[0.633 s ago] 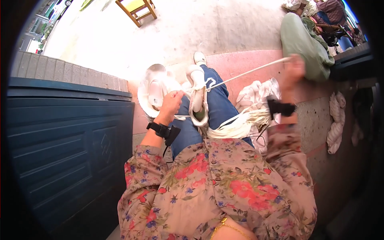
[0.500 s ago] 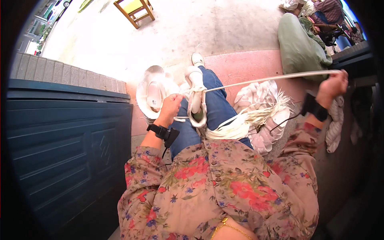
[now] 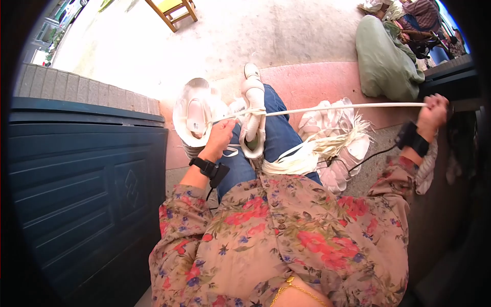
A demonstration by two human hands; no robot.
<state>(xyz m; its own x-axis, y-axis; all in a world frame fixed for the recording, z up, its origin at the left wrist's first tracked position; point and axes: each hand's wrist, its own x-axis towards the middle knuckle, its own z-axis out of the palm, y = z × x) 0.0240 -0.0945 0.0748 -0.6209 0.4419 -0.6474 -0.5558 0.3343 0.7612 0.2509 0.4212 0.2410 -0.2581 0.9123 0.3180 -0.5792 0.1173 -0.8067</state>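
the white cord (image 3: 327, 108) runs taut across the upper middle of the frame, from the white sandal (image 3: 253, 123) resting on the denim-clad leg (image 3: 279, 128) out to the right edge. the right hand (image 3: 433, 110) is closed in a fist around its far end, arm stretched wide, seemingly to draw the strand tight. the left hand (image 3: 221, 137), left of centre, has its fingers curled down at the cord where it meets the sandal, apparently pinning that end so the pull does not shift the shoe; how firmly it pinches i cannot tell. a loose heap of pale cord and fringe (image 3: 312, 153) lies by the thigh, feeding the strand. a second white sandal (image 3: 197, 115) sits on the pink floor (image 3: 317, 82) beside it. compared with half a second ago, the right hand has travelled further out and slightly lower, lengthening the stretched cord; the left hand has stayed put.
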